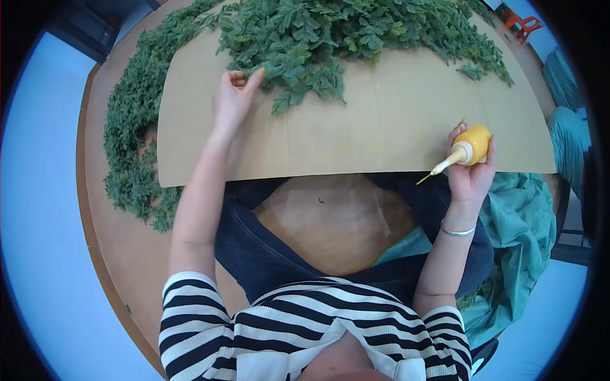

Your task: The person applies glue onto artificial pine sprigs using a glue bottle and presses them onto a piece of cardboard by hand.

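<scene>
My left hand (pixel 234 101) is at the near edge of a pile of green artificial foliage sprigs (pixel 318 38). Its fingers are curled and closed against the leaf tips, apparently pinching a sprig; the exact grip is partly hidden. My right hand (pixel 471 174) is wrapped around a yellow squeeze bottle (pixel 475 141) with a white collar and a long, thin nozzle. The bottle is tilted, its nozzle pointing down and left past the near edge of a brown board (pixel 368 127). A loose sprig (pixel 471 71) lies on the board at the right.
More foliage (pixel 133 108) is heaped on the floor at the left. Green fabric (pixel 521 235) lies beside my right leg. An orange-red plastic stool (pixel 523 26) stands at the far right, and a person's green-clad leg (pixel 567 143) is near the board's right edge.
</scene>
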`<act>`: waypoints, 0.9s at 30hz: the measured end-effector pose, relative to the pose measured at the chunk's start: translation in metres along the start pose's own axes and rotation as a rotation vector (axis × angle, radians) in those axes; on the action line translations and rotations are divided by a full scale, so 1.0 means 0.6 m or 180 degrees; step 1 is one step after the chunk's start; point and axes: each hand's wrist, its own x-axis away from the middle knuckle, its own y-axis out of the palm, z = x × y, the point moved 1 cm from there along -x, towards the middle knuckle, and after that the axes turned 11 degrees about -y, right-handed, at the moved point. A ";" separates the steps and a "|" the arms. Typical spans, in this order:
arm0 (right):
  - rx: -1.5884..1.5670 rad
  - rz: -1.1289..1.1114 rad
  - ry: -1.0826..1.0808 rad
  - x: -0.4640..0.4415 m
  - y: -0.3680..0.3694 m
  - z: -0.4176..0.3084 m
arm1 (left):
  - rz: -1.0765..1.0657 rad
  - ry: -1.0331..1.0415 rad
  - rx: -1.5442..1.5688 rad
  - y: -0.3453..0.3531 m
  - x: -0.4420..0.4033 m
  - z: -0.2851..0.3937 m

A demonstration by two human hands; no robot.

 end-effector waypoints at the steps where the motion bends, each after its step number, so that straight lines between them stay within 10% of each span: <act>1: -0.0155 0.0053 0.0027 0.002 -0.002 -0.001 | 0.0201 0.0110 -0.0047 0.011 0.009 0.003; 11: 0.0039 0.0150 -0.0360 0.017 0.021 0.001 | 0.0524 0.0199 0.2430 -0.028 0.057 0.047; 13: 0.0001 0.0168 -0.0457 0.020 0.034 -0.005 | -0.0224 -0.0144 0.3200 -0.066 0.113 0.104; 17: -0.0796 -0.0497 0.0122 0.006 0.040 -0.005 | -0.2973 -0.0304 0.1628 -0.005 0.183 0.126; 19: -0.1031 -0.0566 0.0265 0.006 0.047 0.002 | -0.2779 -0.0197 0.0992 0.033 0.187 0.120; 22: -0.0721 -0.0665 0.0085 0.009 0.067 0.011 | -0.1311 0.1731 -0.0166 0.050 0.172 0.090; 25: -0.0302 -0.0898 -0.0472 0.012 0.082 0.009 | -0.1052 0.1398 0.0377 0.022 0.172 0.071; 27: -0.0239 -0.0978 -0.0512 0.006 0.086 0.004 | -0.1247 0.0057 0.0726 0.003 0.193 0.057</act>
